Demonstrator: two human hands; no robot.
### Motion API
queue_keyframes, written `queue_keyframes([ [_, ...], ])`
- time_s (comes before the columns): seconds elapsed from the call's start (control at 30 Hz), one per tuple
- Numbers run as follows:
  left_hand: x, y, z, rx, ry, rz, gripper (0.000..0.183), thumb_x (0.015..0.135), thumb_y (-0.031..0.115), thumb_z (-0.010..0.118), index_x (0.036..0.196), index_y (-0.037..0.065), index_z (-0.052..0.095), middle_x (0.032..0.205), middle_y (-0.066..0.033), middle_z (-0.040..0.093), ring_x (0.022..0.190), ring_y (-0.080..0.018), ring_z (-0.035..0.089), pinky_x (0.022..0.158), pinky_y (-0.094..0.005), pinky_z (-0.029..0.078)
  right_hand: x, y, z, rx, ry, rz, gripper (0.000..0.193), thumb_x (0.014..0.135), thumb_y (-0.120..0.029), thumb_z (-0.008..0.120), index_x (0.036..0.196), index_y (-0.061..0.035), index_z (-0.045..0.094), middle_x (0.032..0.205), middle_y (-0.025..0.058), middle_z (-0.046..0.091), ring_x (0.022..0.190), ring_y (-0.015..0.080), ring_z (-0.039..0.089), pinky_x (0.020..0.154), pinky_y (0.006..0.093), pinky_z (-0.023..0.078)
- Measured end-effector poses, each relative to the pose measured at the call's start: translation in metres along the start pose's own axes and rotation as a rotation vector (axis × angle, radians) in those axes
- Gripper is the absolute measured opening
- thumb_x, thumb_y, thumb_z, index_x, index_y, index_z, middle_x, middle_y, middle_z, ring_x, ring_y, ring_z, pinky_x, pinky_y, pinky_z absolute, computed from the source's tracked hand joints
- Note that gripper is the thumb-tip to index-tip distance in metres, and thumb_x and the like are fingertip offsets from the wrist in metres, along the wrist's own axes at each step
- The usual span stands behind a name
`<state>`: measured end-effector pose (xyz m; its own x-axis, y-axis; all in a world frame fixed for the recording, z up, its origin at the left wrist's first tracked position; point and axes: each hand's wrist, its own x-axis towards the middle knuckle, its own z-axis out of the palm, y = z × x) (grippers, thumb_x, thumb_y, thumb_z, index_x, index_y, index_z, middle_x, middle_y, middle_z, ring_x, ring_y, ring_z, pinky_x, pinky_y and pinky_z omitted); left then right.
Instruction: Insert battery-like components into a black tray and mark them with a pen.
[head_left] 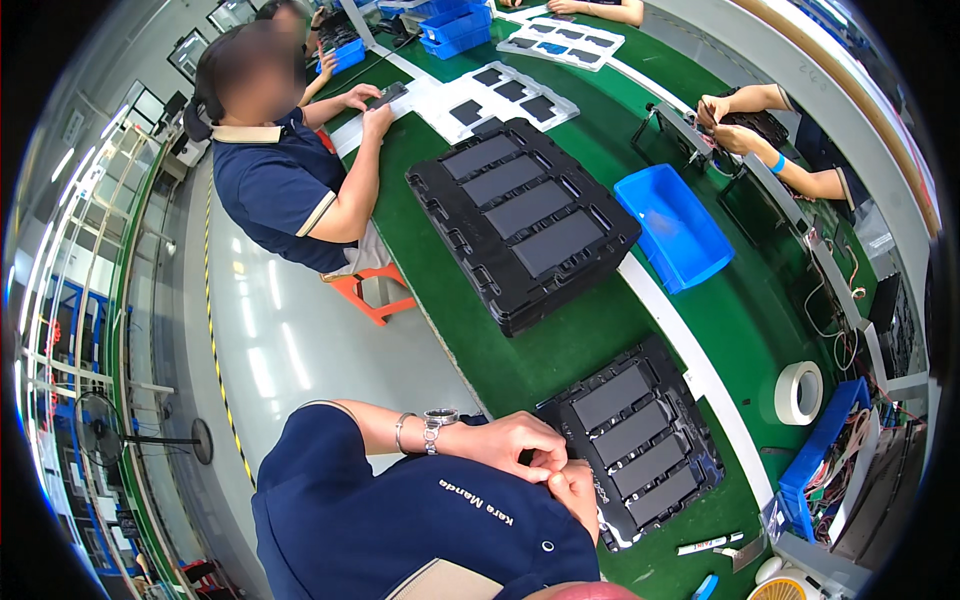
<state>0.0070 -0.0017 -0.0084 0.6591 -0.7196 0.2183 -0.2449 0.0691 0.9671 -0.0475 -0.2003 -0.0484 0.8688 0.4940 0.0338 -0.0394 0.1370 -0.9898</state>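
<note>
My left hand [522, 443], with a metal watch and a bangle on its wrist, is closed, thumb and fingers pinched together. Close against it is my right hand [577, 494], its fingers also curled in. Anything between the fingertips is too small or hidden to make out. Both hands are in front of my body, at the near left edge of a black plastic tray [708, 452]. In this tray lie several flat dark rectangular panels [640, 448], side by side in their slots.
Farther along the green table [590, 345] stands a stack of black trays [560, 290] with similar panels. Beside it is a blue bin [685, 225]. A tape roll [798, 393], a marker [702, 545] and a small fan [790, 588] are at right. Co-workers [280, 190] sit around.
</note>
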Motion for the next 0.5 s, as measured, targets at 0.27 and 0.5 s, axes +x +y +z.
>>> queue_keyframes([
  [0.27, 0.0024, -0.0026, 0.0013, -0.018, -0.007, -0.012, 0.013, 0.084, 0.011, 0.069, 0.083, 0.003, 0.058, 0.073, -0.0039, 0.058, 0.063, -0.02, 0.057, 0.055, -0.0328, 0.044, -0.0003, -0.0009, -0.0013, -0.013, 0.012, 0.015, 0.057, 0.096, -0.044, 0.057, 0.066, 0.0038, 0.056, 0.058, 0.0102, 0.055, 0.053, 0.0255, 0.055, 0.052, 0.0382, 0.038],
  [0.5, 0.0048, -0.0063, 0.003, -0.025, -0.009, -0.024, 0.013, 0.086, 0.012, 0.068, 0.084, 0.003, 0.059, 0.071, -0.0042, 0.057, 0.062, -0.0191, 0.057, 0.056, -0.0323, 0.044, 0.0002, -0.0069, 0.001, -0.078, 0.087, -0.023, 0.057, 0.097, -0.044, 0.055, 0.068, 0.0044, 0.057, 0.061, 0.0116, 0.058, 0.057, 0.028, 0.058, 0.053, 0.0395, 0.04],
])
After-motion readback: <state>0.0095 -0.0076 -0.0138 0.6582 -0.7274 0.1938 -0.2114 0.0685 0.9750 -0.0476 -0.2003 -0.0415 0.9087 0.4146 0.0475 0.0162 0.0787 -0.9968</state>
